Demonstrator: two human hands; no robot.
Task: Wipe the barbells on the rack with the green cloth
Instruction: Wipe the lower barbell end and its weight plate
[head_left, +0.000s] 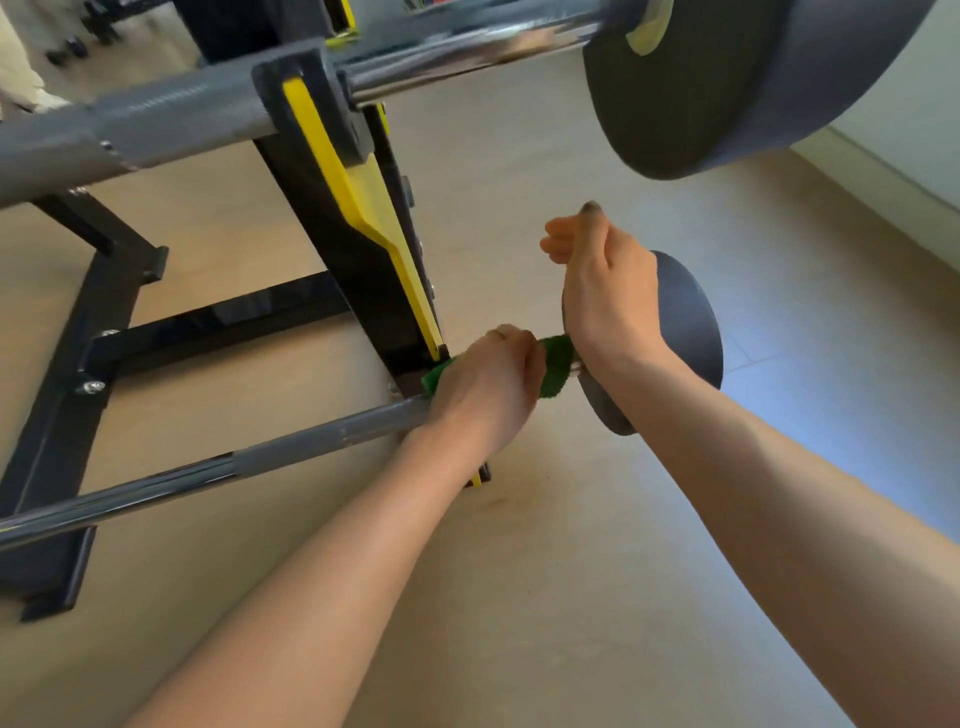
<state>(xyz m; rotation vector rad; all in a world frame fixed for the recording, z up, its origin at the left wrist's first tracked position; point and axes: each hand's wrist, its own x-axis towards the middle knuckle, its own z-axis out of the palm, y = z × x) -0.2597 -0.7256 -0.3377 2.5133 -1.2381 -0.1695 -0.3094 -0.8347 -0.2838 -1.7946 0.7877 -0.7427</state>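
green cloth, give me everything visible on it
The green cloth is a small, bright green piece with a fuzzy, towel-like nap. It is bunched round the lower barbell, between the rack upright and the small grey weight plate. The left hand grips it from above and hides its middle, so only two bits show: a corner by the upright's foot and a wider flap toward the plate. The right hand sits just beyond the flap; whether it touches the cloth cannot be told.

The green cloth (556, 364) wraps the lower barbell (260, 462) beside its small plate; a larger-plated barbell (467, 47) rests above on the black-and-yellow rack (363, 218).
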